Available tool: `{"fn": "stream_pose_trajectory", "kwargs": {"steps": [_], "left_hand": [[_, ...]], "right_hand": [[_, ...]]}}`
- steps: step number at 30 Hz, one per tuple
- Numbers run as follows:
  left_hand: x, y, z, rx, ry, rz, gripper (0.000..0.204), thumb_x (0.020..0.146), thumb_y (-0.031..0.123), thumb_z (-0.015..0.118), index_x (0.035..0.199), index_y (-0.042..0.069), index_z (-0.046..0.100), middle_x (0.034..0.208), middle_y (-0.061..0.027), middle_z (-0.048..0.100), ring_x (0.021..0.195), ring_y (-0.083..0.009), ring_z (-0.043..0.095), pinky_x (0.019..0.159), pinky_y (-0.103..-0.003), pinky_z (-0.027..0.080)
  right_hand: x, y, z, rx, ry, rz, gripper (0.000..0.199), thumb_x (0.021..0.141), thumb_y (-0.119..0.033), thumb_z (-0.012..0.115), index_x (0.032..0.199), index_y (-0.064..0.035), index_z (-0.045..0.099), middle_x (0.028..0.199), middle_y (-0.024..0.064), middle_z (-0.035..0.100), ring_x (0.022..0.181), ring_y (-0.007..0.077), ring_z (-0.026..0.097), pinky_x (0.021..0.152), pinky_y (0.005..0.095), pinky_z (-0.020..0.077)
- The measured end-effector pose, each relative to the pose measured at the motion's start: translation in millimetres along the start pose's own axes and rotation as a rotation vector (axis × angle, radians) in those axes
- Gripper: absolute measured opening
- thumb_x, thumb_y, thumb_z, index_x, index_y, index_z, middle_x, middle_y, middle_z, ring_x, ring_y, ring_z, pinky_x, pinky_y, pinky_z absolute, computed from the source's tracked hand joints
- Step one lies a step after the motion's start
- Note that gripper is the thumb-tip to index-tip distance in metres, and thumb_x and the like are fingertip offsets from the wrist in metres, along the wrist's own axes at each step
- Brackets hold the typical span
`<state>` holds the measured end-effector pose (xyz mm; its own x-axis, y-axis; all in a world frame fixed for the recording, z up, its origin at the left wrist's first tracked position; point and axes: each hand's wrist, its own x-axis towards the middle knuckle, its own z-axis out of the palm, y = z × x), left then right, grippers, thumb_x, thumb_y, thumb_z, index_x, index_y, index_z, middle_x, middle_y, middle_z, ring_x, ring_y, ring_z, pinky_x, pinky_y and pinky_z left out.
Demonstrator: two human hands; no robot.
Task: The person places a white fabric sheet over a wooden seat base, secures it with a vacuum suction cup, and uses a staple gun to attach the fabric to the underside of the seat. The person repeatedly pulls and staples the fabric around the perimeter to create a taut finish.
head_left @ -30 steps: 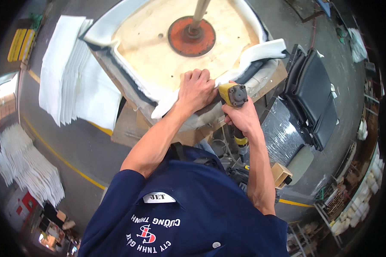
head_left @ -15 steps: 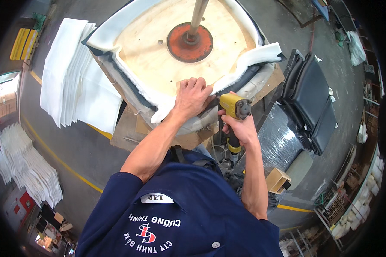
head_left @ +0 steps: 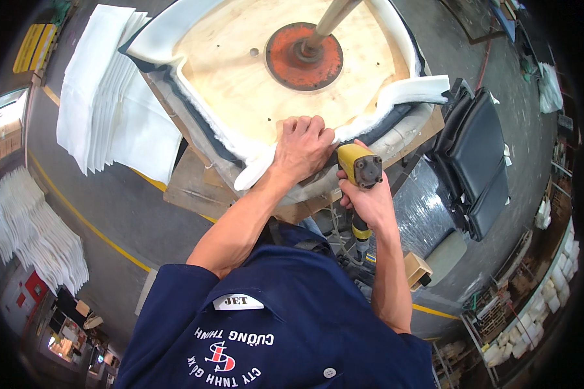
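Note:
My left hand [head_left: 304, 148] has its fingers curled over the near edge of a pale plywood panel [head_left: 233, 84], pressing down white padding [head_left: 256, 165] and the dark cover beneath it. My right hand [head_left: 373, 202] grips a yellow and black pneumatic staple gun [head_left: 355, 162] by its handle. The gun's nose points at the panel's edge, just right of my left hand; whether it touches is hidden. Around the panel, padding and dark cover [head_left: 388, 124] stand up along the rim, and a loose strip of padding sticks out at the right.
A metal pole [head_left: 334, 16] rises from a red round plate [head_left: 285, 65] on the panel. White sheets [head_left: 94, 91] are stacked at the left, with another white stack [head_left: 36, 233] further down. Black upholstered pieces [head_left: 474, 162] lie on a plastic-wrapped surface [head_left: 418, 204] at the right.
The panel with its plate and pole appears slightly further right in the view. Both hands appear shifted slightly right with it, still at the same edge, the staple gun still in my right hand.

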<state>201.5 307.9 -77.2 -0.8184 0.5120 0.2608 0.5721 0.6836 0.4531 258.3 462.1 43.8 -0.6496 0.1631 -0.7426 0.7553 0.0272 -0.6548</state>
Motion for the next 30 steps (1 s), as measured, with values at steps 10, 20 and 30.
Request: {"fn": "stream_pose_trajectory", "kwargs": {"steps": [10,20,30], "left_hand": [[0,-4,3,-0.046,-0.09,-0.057,0.037,0.085,0.033,0.074,0.111,0.009,0.064,0.116,-0.0117,0.055,0.115,-0.0331,0.05,0.096,-0.051,0.037],[-11,-15,-14,0.05,-0.213,-0.091,0.096,0.079,0.059,0.079,0.157,0.016,0.043,0.168,-0.0209,0.02,0.155,-0.0503,0.009,0.116,-0.078,0.013],[-13,-8,-7,0.04,-0.19,-0.134,0.09,0.083,0.054,0.078,0.158,0.018,0.042,0.168,-0.0201,0.023,0.156,-0.0497,0.012,0.117,-0.078,0.014]], "right_hand": [[5,-4,-1,-0.055,0.029,-0.021,0.067,0.083,-0.003,0.066,0.149,-0.0048,0.051,0.086,0.0067,0.065,0.058,0.0135,0.063,0.053,0.0295,0.053],[-8,19,0,0.106,-0.036,-0.081,0.077,0.089,0.003,0.066,0.159,-0.0117,0.038,0.103,0.0111,0.07,0.061,0.0135,0.063,0.054,0.0281,0.0532],[6,10,17,-0.065,0.047,-0.023,0.066,0.088,-0.003,0.069,0.15,-0.0043,0.047,0.089,0.0083,0.068,0.055,0.0139,0.062,0.05,0.0295,0.0527]]}}
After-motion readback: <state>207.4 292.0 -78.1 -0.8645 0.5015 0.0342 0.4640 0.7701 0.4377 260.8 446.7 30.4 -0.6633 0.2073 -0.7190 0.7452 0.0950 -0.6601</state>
